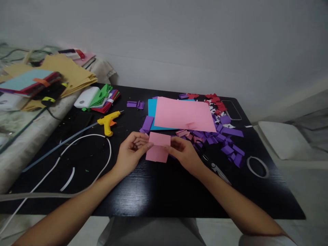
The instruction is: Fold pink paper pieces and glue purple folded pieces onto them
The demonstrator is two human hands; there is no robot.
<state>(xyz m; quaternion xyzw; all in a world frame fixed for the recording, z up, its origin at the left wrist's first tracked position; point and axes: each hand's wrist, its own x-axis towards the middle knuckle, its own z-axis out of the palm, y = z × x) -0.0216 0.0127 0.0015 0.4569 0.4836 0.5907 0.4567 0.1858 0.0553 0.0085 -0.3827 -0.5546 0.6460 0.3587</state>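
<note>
A small pink paper piece (158, 153), creased across its middle, is held up over the near part of the black table. My left hand (131, 150) pinches its left edge between thumb and fingers. On the opposite edge, my right hand (186, 153) grips it the same way. Just beyond lies a large pink sheet (183, 112) on top of a blue sheet (151, 111). Folded purple paper pieces (230, 150) and several small pink pieces (183, 133) are scattered by the sheets. Scissors (217, 170) lie to the right of my right hand, partly hidden by it.
A yellow glue gun (109, 122) with a long blue stick rests at left, near a looping white cable (64, 152). Coloured paper strips (105, 97) lie behind it. Red paper pieces (216, 104) are at back right. A tape ring (257, 167) sits near the right edge.
</note>
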